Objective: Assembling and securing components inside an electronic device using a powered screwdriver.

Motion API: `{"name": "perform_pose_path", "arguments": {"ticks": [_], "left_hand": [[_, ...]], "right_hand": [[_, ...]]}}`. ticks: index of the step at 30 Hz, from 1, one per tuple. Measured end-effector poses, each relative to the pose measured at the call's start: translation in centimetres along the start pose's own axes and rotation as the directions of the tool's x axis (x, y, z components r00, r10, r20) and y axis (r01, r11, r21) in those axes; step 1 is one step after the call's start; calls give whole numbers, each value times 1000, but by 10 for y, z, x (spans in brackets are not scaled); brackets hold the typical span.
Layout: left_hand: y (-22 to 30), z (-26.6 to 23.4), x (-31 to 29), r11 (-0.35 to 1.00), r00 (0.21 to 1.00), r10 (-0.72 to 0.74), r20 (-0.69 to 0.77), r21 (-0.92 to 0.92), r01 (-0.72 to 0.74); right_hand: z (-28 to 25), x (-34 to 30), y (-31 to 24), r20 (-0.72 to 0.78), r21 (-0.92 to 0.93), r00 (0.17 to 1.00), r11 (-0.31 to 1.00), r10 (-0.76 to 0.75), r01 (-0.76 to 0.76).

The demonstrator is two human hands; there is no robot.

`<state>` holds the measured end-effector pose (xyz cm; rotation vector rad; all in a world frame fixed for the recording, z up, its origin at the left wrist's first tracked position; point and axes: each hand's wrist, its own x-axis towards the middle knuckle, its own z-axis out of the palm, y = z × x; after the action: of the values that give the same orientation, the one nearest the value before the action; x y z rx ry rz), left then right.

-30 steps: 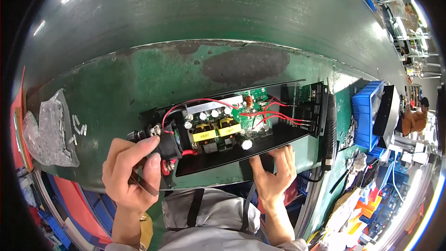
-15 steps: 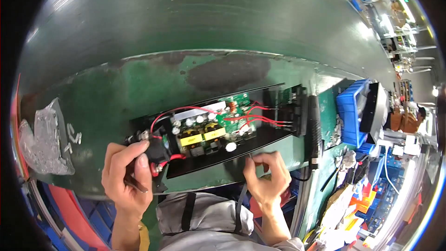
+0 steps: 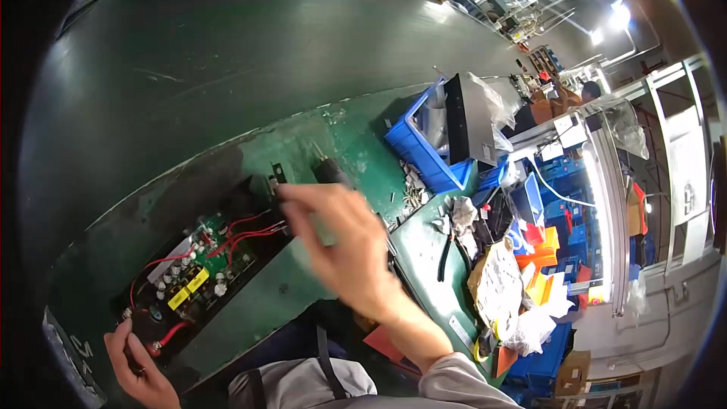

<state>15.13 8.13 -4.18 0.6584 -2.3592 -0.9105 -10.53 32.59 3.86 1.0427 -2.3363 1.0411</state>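
A long black open metal case (image 3: 261,261) lies slantwise on the green bench at lower left. In it sits a green circuit board (image 3: 214,229) with yellow-wrapped transformers (image 3: 187,288) and red wires (image 3: 246,235). My left hand (image 3: 140,371) has thumb and finger closed at the near left end, on the black end panel (image 3: 155,322) with its terminals. My right hand (image 3: 341,238), partly blurred, reaches over the case's far right end with thumb and forefinger apart. Just beyond its fingers lies a black electric screwdriver (image 3: 331,172), partly hidden by the hand.
Right of the screwdriver are loose small screws (image 3: 413,189) and a blue bin (image 3: 428,151) with a black metal cover (image 3: 471,121) leaning on it. Black-handled pliers (image 3: 454,254) and crumpled brown paper (image 3: 496,280) lie farther right. A dark belt surface (image 3: 189,76) runs along the back.
The view has swung to the right, so the case now appears at lower left. My right hand has moved from the case's near edge to its right end, by the screwdriver. My left stays at the end panel.
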Motion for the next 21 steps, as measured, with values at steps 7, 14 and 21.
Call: {"name": "perform_pose_path", "arguments": {"ticks": [7,14,21], "left_hand": [[-1,-4,9,990,998,55,-39,130,-49],[59,-3,31,958,960,244,-135,187,-217],[78,-12,21,969,972,180,-152,196,-149]], "right_hand": [[-111,-48,145,-110,-297,899,849,424,-437],[-108,-92,212,65,-427,893,821,446,-379],[-102,-81,201,41,-415,899,826,436,-382]]}}
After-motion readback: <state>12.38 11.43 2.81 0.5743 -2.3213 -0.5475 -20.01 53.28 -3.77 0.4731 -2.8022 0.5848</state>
